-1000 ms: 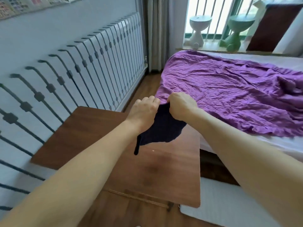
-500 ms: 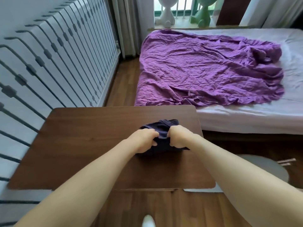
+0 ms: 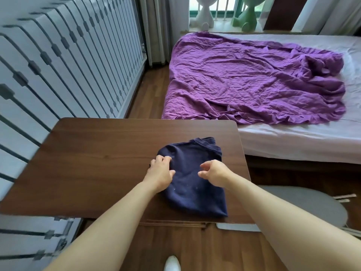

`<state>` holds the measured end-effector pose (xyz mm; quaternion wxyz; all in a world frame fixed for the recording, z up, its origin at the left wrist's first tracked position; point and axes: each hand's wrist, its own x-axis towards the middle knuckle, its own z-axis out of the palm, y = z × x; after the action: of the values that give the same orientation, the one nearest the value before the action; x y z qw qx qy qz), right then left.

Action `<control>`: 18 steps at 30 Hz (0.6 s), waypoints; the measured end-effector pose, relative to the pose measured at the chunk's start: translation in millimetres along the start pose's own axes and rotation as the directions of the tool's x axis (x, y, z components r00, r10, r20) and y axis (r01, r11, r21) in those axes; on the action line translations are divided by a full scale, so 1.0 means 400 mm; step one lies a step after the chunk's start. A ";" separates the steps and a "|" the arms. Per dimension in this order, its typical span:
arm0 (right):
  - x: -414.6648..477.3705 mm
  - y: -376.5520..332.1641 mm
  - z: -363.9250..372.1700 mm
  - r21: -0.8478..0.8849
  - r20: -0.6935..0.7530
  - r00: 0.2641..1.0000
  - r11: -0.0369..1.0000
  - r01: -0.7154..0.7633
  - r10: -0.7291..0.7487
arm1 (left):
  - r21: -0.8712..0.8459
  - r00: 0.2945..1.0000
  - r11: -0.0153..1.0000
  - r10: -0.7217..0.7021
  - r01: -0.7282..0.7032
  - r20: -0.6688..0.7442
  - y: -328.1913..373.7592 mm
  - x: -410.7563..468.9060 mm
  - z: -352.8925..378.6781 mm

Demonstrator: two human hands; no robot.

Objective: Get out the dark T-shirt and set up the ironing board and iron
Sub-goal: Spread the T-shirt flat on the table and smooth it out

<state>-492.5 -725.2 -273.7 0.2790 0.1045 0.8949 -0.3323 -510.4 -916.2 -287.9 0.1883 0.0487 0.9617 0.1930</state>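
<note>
Brown table (image 3: 88, 163): left hand (image 3: 161, 173) laid on left edge of folded dark T-shirt (image 3: 192, 184), fingers bent, pinch not determinable; right hand (image 3: 214, 173) held loosely curled, empty, over its middle; long axis run near-to-far; ironing board (image 3: 304, 204), presumed, lain on floor rightward.

table (image 3: 93, 165): brown wood; a folded dark T-shirt (image 3: 192, 186) lies flat on its right half, collar toward the bed | bed (image 3: 293, 142): white mattress; a crumpled purple sheet (image 3: 254, 79) spreads over most of it | floor (image 3: 152, 94): wood; a grey ironing board (image 3: 304, 204) lies flat right of the table, one end under its corner
</note>
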 end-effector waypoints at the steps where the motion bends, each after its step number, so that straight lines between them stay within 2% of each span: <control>1: 0.010 0.000 0.008 0.015 -0.005 1.000 1.000 0.008 -0.008 | 0.010 0.999 0.999 -0.039 0.040 -0.036 0.000 0.004 0.006; 3: 0.030 -0.004 0.029 0.036 0.005 1.000 0.999 0.023 -0.023 | -0.055 0.990 0.989 -0.136 0.135 -0.024 -0.004 0.021 0.023; 6: 0.054 -0.014 0.053 0.085 0.008 1.000 0.996 0.016 -0.016 | -0.316 0.958 0.907 -0.285 0.280 0.032 -0.005 0.050 0.045; 8: 0.067 -0.025 0.059 0.152 -0.019 1.000 0.988 0.014 -0.011 | -0.408 0.941 0.861 -0.338 0.303 -0.015 0.003 0.062 0.048; 10: 0.071 -0.045 0.056 0.319 -0.017 1.000 0.948 0.004 0.002 | -0.482 0.956 0.846 -0.289 0.228 -0.055 0.031 0.061 0.041; 11: 0.070 -0.059 0.049 0.447 0.014 1.000 0.894 -0.018 0.014 | -0.552 0.973 0.818 -0.226 0.161 -0.051 0.052 0.055 0.035; 13: 0.063 -0.093 0.028 0.641 0.067 0.996 0.762 -0.090 0.061 | -0.711 0.998 0.703 -0.053 0.024 -0.018 0.100 0.041 0.024; 16: 0.068 -0.111 -0.019 0.709 -0.080 0.955 0.689 -0.148 0.287 | -0.850 0.982 0.527 0.170 -0.020 0.083 0.173 0.022 0.006; 18: 0.076 -0.092 -0.062 0.685 -0.194 0.893 0.708 -0.173 0.406 | -0.884 0.984 0.466 0.169 -0.023 0.063 0.196 0.024 0.002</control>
<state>-541.8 -736.7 -255.8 0.1200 0.3900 0.7281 -0.5508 -517.5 -842.1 -261.2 0.2432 0.0128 0.7053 0.6658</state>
